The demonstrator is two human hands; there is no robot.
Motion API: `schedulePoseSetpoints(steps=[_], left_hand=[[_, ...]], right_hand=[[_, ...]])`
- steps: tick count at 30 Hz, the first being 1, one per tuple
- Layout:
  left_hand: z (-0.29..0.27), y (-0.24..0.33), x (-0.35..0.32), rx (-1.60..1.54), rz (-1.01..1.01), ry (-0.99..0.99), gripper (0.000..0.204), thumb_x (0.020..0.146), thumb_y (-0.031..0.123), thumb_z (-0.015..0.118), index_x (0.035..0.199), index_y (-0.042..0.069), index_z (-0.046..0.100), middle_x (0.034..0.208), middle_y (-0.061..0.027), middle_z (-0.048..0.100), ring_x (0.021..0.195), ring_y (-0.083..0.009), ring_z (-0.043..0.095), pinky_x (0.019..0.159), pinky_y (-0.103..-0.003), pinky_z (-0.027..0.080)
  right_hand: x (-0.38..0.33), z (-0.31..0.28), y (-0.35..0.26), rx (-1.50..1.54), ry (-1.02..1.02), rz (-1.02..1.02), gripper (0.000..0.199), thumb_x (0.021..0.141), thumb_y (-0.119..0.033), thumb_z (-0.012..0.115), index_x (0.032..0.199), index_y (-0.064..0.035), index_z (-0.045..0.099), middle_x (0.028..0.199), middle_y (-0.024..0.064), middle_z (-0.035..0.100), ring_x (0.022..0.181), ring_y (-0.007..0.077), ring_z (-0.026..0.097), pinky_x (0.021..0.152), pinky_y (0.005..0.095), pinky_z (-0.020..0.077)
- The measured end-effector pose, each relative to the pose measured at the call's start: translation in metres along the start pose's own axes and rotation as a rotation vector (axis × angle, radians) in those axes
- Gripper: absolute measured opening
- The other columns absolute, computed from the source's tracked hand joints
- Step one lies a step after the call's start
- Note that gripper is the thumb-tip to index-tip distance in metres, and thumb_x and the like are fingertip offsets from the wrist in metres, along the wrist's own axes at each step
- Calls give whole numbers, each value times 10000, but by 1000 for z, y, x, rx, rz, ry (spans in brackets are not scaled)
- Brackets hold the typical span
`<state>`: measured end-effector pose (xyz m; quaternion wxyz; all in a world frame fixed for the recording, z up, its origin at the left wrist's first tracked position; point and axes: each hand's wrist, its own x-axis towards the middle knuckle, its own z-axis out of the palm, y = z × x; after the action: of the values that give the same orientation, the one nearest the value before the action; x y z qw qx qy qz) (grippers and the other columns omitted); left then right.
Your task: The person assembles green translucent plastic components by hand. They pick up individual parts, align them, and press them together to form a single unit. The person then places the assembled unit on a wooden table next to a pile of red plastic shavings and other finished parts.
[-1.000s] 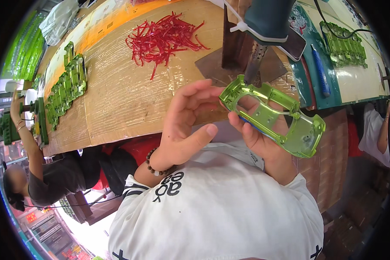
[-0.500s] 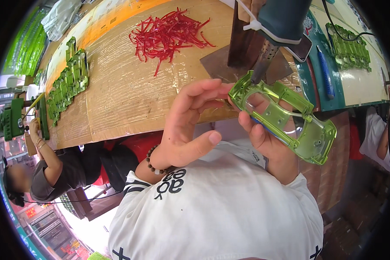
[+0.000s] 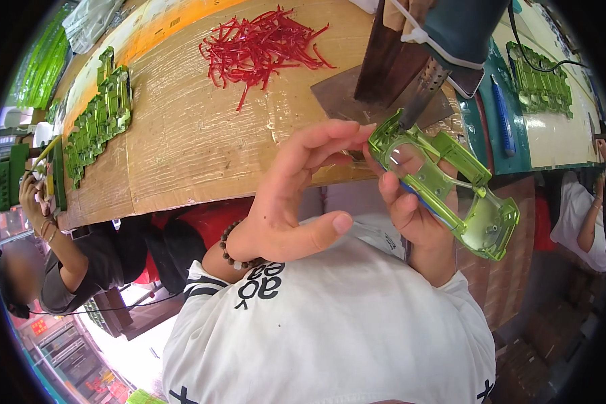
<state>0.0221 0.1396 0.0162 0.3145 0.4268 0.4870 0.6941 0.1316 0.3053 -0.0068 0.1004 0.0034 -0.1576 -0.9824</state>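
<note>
My right hand (image 3: pixel 414 212) grips a translucent green plastic shell (image 3: pixel 444 207), shaped like a toy car body with window openings, by its near long side. The shell is held tilted, its far left end up under the metal nozzle (image 3: pixel 429 84) of a dark teal hot-air gun (image 3: pixel 456 30). The nozzle's narrow tip is at or just over that end; contact cannot be made out. My left hand (image 3: pixel 293 195) is open, thumb apart and fingers stretched toward the same end of the shell. Its fingertips touch or nearly touch the edge.
A brown metal stand (image 3: pixel 390 60), with a zip tie by the gun, rises from a plate. Red plastic strips (image 3: pixel 262 50) lie heaped on the film-covered table (image 3: pixel 182 135). Green parts stand in rows left (image 3: pixel 101 121) and right (image 3: pixel 542 84), near a blue cutter (image 3: pixel 503 114). A co-worker (image 3: pixel 74 269) sits left.
The shell's far end stays under the nozzle, with the shell slightly more steeply angled. The whole view has shifted a little. My left hand remains open beside it.
</note>
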Motion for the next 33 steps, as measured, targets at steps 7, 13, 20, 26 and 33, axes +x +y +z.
schedulePoseSetpoints(steps=[7,13,20,26,33], left_hand=[[-1,2,3,33,-7,-46,736,721,116,626,1328,-21,231,1358,-208,324,1278,-278,311,1043,-385,222],[0,-1,0,7,-26,-15,716,746,116,593,1337,-20,212,1375,-204,303,1280,-277,306,1043,-378,226],[2,-15,13,5,-132,18,727,770,118,557,1359,-11,150,1400,-185,275,1281,-265,299,1039,-366,222],[4,-16,20,89,-55,-77,751,769,123,557,1362,-13,118,1411,-194,247,1301,-269,272,1041,-368,217],[6,-16,20,87,-47,-85,773,759,148,572,1362,-17,117,1414,-195,239,1290,-278,292,1039,-379,228]], right_hand=[[-5,-33,-6,138,-235,47,638,867,-338,520,1378,-96,225,1456,70,112,1266,369,285,963,447,386],[4,24,10,-592,392,48,629,879,-355,496,1384,-104,218,1455,101,120,1298,366,224,1015,452,322],[7,-6,10,66,-151,-189,530,919,-365,413,1340,-64,294,1383,194,274,1288,404,222,1021,499,333],[-1,-14,-2,-71,-242,-209,603,912,-463,358,1315,-15,332,1375,228,275,1293,430,186,1021,515,311],[-2,-14,-4,-34,-273,-202,613,915,-467,345,1337,-25,296,1377,237,264,1294,431,182,1024,513,305]])
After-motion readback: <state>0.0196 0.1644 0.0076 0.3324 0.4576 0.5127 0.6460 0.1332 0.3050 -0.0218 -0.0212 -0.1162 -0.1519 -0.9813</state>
